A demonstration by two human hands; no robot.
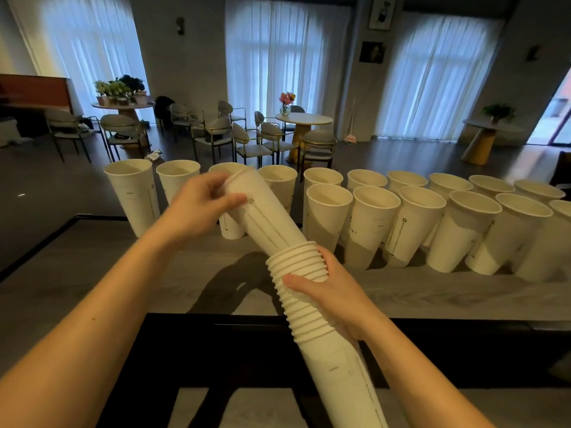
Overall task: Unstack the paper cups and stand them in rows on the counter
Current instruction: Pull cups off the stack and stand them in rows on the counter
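A long stack of white paper cups (pixel 309 307) slants from the bottom of the view up toward the centre, held above the grey counter (pixel 92 273). My right hand (pixel 333 291) grips the stack around its many ribbed rims. My left hand (pixel 200 205) is closed on the top end of the stack (pixel 262 211), whose bottom points up and left. Two rows of single white cups stand upright on the counter: a back row (pixel 133 196) running from left to right, and a front row (pixel 374 223) on the right half only.
The counter's dark front edge (pixel 216 319) runs below my hands. Bare counter surface lies at the left and in front of the cup rows. Beyond the counter are round tables (pixel 304 120), chairs, potted plants and curtained windows.
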